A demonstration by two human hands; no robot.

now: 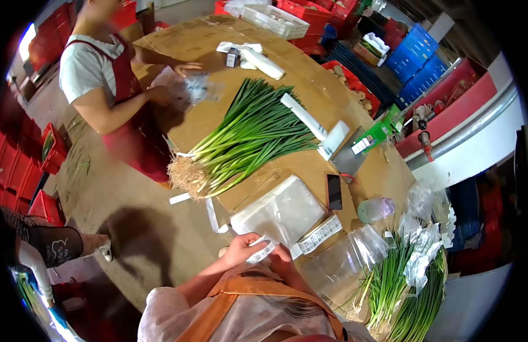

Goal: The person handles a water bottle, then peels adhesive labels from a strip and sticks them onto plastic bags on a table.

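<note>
In front of my apron, my left hand [241, 249] pinches a small white barcode label [261, 251]. My right hand [281, 256] is closed at the label's right edge, its fingertips partly hidden. A strip of printed labels [321, 234] lies on the table just right of my right hand. Beyond my hands is a stack of clear plastic bags [281, 210]. Farther off lies a large bunch of green onions [247, 137], roots toward the left, with a white tape dispenser [326, 137] by the leaf tips.
A co-worker in a red apron [118, 91] handles a plastic bag [192, 91] across the table [178, 43]. To the right are a phone [334, 191], a bottle [375, 210], a green tape cutter [378, 132] and bagged green onions [398, 279]. Red crates [47, 208] stand left.
</note>
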